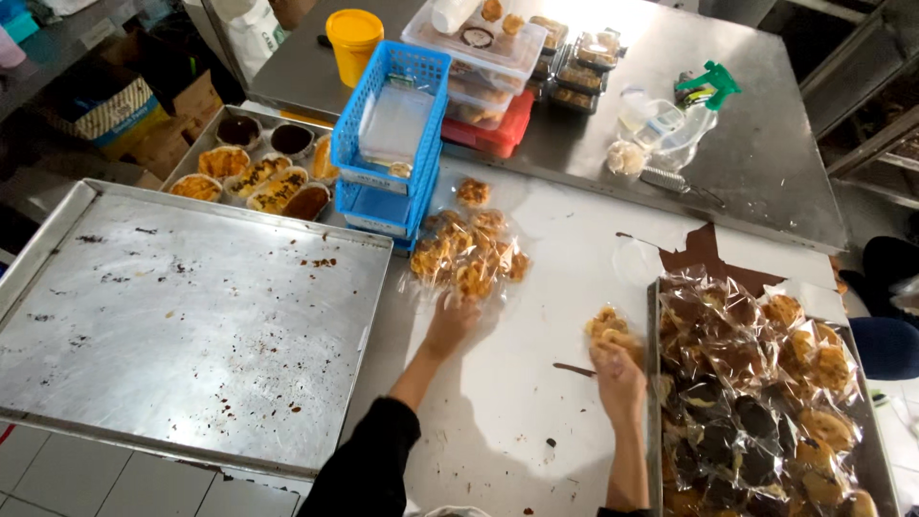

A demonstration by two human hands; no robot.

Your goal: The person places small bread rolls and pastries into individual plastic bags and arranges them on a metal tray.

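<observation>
Apparently mid-sorting, the left hand [450, 321] presses its spread fingers onto the bagged cookies [469, 254] while the right hand [620, 369] pinches one wrapped cookie [607, 324], likely needing placement beside them.

Both arms outstretched, left hand [450, 324] and right hand [617, 369] palm-down

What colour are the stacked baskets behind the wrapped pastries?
Blue, seen in the head view: baskets.
</observation>
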